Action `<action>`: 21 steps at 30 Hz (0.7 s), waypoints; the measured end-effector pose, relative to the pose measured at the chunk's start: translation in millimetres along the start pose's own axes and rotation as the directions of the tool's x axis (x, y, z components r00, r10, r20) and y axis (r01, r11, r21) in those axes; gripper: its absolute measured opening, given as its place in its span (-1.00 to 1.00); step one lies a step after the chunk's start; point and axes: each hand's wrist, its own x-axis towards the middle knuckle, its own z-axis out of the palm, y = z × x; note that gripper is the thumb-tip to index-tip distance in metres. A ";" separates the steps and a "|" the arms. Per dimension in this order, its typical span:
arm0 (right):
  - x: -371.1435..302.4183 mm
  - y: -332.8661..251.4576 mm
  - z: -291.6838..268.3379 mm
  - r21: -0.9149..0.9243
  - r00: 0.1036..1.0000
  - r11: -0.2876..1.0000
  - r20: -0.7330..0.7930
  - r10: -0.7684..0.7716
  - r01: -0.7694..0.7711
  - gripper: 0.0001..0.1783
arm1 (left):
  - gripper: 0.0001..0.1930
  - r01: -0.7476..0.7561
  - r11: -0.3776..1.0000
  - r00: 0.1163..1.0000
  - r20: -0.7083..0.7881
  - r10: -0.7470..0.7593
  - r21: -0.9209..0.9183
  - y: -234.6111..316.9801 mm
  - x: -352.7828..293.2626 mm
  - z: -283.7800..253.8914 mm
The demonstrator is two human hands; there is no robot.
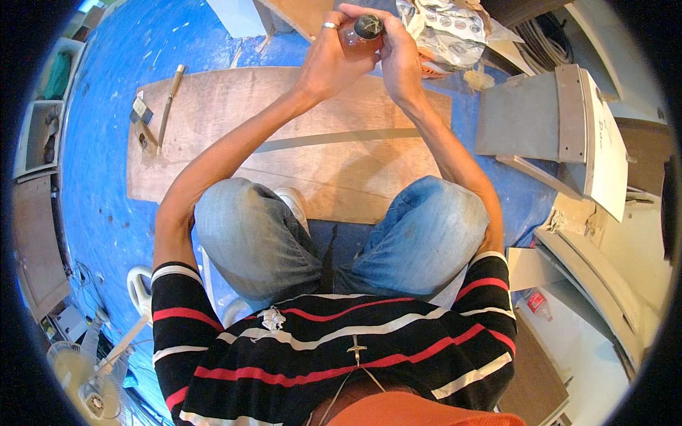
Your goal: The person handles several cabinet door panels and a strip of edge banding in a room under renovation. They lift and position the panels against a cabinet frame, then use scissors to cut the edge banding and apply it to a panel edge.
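Both my hands are raised in front of me around a small clear bottle with amber liquid and a dark cap (364, 32). My left hand (332, 60), with a ring on one finger, wraps the bottle's body from the left. My right hand (400, 60) closes on the bottle from the right, fingers near the cap. Below the hands lies a large brown plywood sheet (213, 121) on the blue floor, with a thin grey strip (334, 138) across it. My knees in blue jeans are under my forearms.
A chisel (169, 99) and a small block (142, 121) lie at the sheet's left edge. A crumpled plastic bag (447, 32) sits beyond my hands. Grey cabinet panels (561, 121) stand at right, shelves (42, 121) at left, a white fan (92, 376) at lower left.
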 end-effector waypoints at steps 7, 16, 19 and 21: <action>-3.3 1.0 4.5 -0.153 0.996 0.984 0.016 -0.093 0.095 -0.53 | -0.35 0.000 1.000 1.000 0.003 0.000 0.013 -9.6 -2.0 -4.0; -1.9 11.8 0.7 -0.187 0.990 0.974 -0.027 -0.137 0.129 -0.55 | -0.48 -0.140 0.951 0.990 -0.009 0.143 -0.276 -4.5 1.9 1.2; 3.3 12.6 -3.7 0.017 1.000 1.000 -0.011 -0.005 0.005 -0.54 | -0.39 -0.129 0.986 0.991 0.027 0.132 -0.107 -6.2 0.3 -1.2; 6.0 11.5 -7.0 0.173 0.997 0.982 0.027 0.067 -0.070 -0.54 | -0.36 -0.077 0.996 0.996 0.050 0.080 -0.046 -7.5 0.1 -2.5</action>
